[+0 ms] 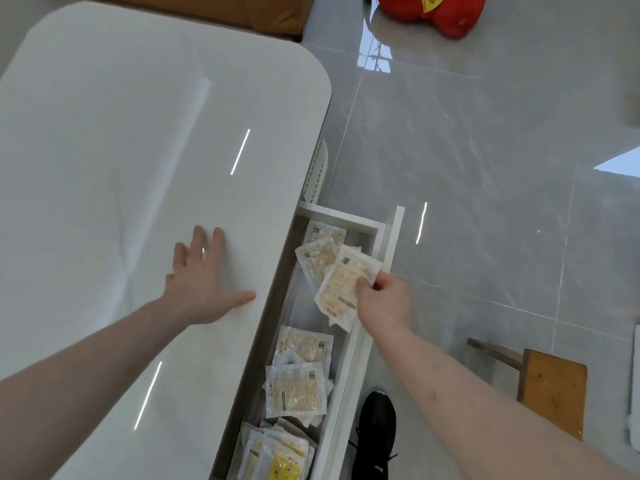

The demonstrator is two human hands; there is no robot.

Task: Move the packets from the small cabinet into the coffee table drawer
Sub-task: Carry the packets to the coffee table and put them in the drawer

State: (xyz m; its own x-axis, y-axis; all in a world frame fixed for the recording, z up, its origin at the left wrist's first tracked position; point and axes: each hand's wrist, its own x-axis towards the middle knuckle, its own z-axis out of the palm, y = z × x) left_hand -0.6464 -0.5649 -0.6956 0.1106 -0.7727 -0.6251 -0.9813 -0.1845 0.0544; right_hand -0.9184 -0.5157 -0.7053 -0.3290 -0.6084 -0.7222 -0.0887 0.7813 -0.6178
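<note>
The coffee table drawer (390, 244) is pulled out to the right of the white tabletop (121, 150). My right hand (384, 299) grips a pale yellow packet (343, 289) by its right edge, holding it tilted over the drawer's middle. Several similar packets lie inside: two at the far end (320, 252), some in the middle (298, 379) and a heap at the near end (277, 455). My left hand (202, 278) rests flat on the tabletop with fingers spread, holding nothing. The small cabinet is out of view.
Grey glossy floor tiles (485, 168) spread to the right. A wooden stool (550, 379) stands at the lower right. My black shoe (375, 434) is beside the drawer front. A red cushion-like object (436, 12) lies at the top, a brown sofa edge (242, 12) behind the table.
</note>
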